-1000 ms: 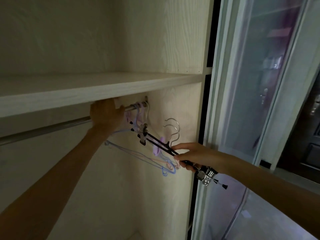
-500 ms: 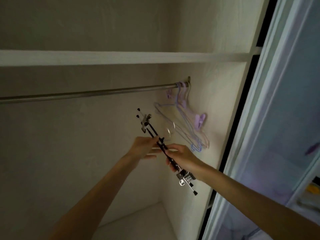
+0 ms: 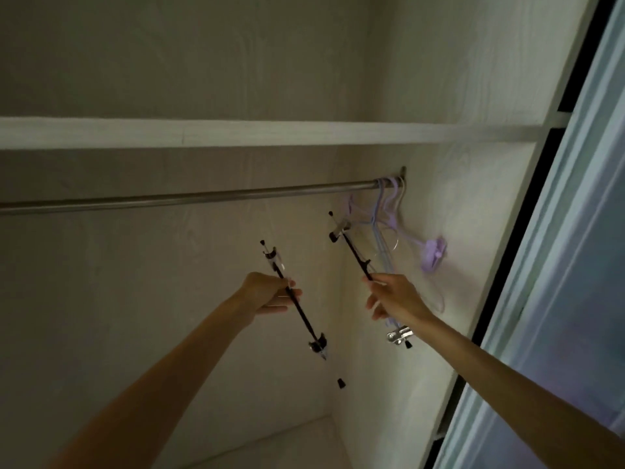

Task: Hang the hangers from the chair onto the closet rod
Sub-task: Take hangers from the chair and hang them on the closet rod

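Note:
A metal closet rod (image 3: 203, 197) runs across under a white shelf. Several purple and pale hangers (image 3: 389, 211) hang at its far right end, against the side wall. My left hand (image 3: 267, 292) grips a black clip hanger (image 3: 304, 316) by its bar, well below the rod. My right hand (image 3: 394, 297) grips a second black clip hanger (image 3: 351, 252), tilted up toward the hung ones, its metal clip (image 3: 399, 335) showing below my wrist. A small black cap (image 3: 341, 383) is in mid-air under the left hanger.
The white shelf (image 3: 270, 133) sits just above the rod. The closet's right side wall (image 3: 473, 265) and a sliding glass door (image 3: 575, 265) bound the right. The closet floor (image 3: 297, 445) lies far below. Most of the rod's length to the left is bare.
The two black clip hangers, held together half a second ago, are now apart, one in each hand. My left hand had come down from the rod. A small black piece now falls below.

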{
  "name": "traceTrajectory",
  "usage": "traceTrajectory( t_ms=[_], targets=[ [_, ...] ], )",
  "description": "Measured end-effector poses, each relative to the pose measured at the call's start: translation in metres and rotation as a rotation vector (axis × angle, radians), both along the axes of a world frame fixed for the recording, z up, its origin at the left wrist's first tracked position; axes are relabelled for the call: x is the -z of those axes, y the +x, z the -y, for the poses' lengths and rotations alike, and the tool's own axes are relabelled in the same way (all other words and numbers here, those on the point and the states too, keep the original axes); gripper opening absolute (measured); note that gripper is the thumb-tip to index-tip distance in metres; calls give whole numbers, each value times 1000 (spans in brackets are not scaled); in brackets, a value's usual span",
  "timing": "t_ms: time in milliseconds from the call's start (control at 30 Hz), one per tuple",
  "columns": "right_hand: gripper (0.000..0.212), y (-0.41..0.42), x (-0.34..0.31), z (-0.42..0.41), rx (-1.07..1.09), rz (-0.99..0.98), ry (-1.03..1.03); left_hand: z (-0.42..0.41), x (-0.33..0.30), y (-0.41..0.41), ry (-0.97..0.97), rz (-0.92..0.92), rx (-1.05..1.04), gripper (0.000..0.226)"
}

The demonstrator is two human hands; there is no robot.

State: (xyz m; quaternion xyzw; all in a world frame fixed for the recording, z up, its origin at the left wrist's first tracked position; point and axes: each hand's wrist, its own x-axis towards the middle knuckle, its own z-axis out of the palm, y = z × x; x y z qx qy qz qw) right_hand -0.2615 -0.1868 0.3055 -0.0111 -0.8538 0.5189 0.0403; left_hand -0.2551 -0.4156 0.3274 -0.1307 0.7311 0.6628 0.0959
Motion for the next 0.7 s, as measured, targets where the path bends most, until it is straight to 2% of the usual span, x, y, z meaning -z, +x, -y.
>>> traceTrajectory(
  t_ms=[67,200,267,367,533,700],
  targets=[
    [23,-18,-26,6,17,-104,155,8,-13,-13,-16,-6,8,17],
    [24,-50,-68,22,-83,-32,516,15,-47,-37,-52,-51,47,20],
    [25,-64,-77,27,-27,-79,678,16,-58,-44,-61,-66,67,21],
    [31,-80,-94,38,42,-128,773,15,-62,-50,-92,-69,103,20],
    [45,-97,-113,51,97,20,940,13,-62,-55,-95,-75,102,19],
    [32,-108,-90,48,45,102,1029,11,-62,-57,-111,-72,77,15]
  ],
)
